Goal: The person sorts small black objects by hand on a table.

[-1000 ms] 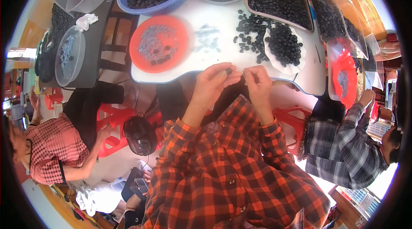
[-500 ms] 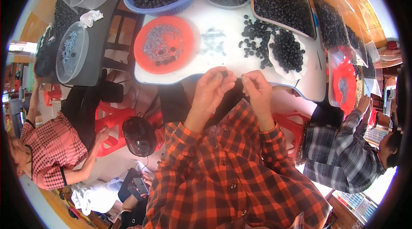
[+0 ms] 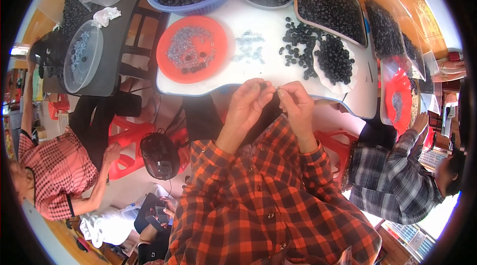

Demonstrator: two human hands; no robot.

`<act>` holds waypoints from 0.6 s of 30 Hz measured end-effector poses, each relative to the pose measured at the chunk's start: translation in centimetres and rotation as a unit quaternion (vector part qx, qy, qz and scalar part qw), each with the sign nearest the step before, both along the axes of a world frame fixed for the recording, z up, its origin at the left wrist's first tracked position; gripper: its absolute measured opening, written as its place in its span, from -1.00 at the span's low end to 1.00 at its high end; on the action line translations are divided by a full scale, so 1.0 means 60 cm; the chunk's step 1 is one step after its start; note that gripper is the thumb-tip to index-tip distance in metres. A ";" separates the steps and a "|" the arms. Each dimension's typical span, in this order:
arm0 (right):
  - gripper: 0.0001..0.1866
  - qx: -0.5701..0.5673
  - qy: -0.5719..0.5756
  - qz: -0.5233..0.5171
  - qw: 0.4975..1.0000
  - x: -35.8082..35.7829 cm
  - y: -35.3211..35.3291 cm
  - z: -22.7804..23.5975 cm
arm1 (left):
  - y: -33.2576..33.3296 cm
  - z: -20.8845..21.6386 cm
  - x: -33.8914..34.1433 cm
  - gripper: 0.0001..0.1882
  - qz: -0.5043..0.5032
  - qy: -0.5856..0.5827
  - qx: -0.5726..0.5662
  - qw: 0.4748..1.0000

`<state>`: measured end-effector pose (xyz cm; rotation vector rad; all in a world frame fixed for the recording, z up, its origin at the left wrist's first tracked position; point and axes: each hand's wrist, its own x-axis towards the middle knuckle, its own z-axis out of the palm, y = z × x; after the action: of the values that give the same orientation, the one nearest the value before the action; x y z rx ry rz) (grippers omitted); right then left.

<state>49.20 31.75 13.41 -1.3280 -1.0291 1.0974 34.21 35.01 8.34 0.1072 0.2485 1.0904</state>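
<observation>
My left hand is in front of the white table's near edge, its fingers closed on a small black round part. Beside it, my right hand pinches thumb and forefinger together near the left fingertips. Whatever sits in that pinch is too small to make out. Beyond my hands, small clear pieces lie spread on the white table. A red plate to the left carries many more clear pieces and several black ones. Loose black parts and a white scalloped dish heaped with black parts are at the right.
A blue basket, a white bowl and a metal tray, all full of black parts, line the far side. Co-workers sit left and right. Red stools and a black rounded object stand near my left side.
My hands have come slightly closer together, fingertips nearly meeting. The table view has shifted a little. At the left, the co-worker's far arm reaches further up toward the dark table.
</observation>
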 end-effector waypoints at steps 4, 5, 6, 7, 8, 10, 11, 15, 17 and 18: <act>-0.96 0.012 0.005 -0.002 1.000 -0.001 -0.001 0.000 | -0.003 0.008 0.001 -0.76 0.014 0.036 0.013 0.999; -0.96 0.018 0.003 -0.004 1.000 -0.001 -0.001 0.000 | -0.003 0.008 0.001 -0.76 0.014 0.036 0.012 0.999; -0.96 0.025 0.002 -0.006 1.000 -0.001 -0.001 0.000 | -0.004 0.008 0.001 -0.75 0.016 0.049 0.017 0.999; -0.96 0.024 0.001 -0.006 1.000 -0.001 -0.001 0.000 | -0.004 0.009 0.001 -0.73 0.017 0.062 0.021 0.998; -0.96 0.035 -0.003 -0.005 0.999 -0.001 -0.001 0.000 | -0.005 0.012 0.001 -0.73 0.017 0.062 0.021 0.998; -0.96 0.045 -0.007 -0.004 0.999 -0.001 0.001 -0.002 | -0.006 0.019 0.002 -0.72 0.022 0.093 0.025 0.995; -0.96 0.055 -0.011 -0.006 0.998 0.000 0.002 -0.003 | -0.006 0.021 0.003 -0.72 0.022 0.093 0.025 0.995; -0.96 0.069 -0.003 -0.015 0.997 0.000 0.002 0.000 | -0.006 0.018 0.004 -0.72 0.026 0.103 0.038 0.994; -0.96 0.072 -0.001 -0.014 0.997 0.000 0.001 0.002 | -0.006 0.016 0.006 -0.72 0.028 0.104 0.038 0.993; -0.96 0.075 0.001 -0.013 0.997 -0.001 0.000 0.002 | -0.007 0.016 0.007 -0.72 0.025 0.102 0.038 0.994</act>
<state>49.15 31.77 13.55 -1.2161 -1.0683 0.9824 34.61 34.59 9.30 0.2826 0.3947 1.1406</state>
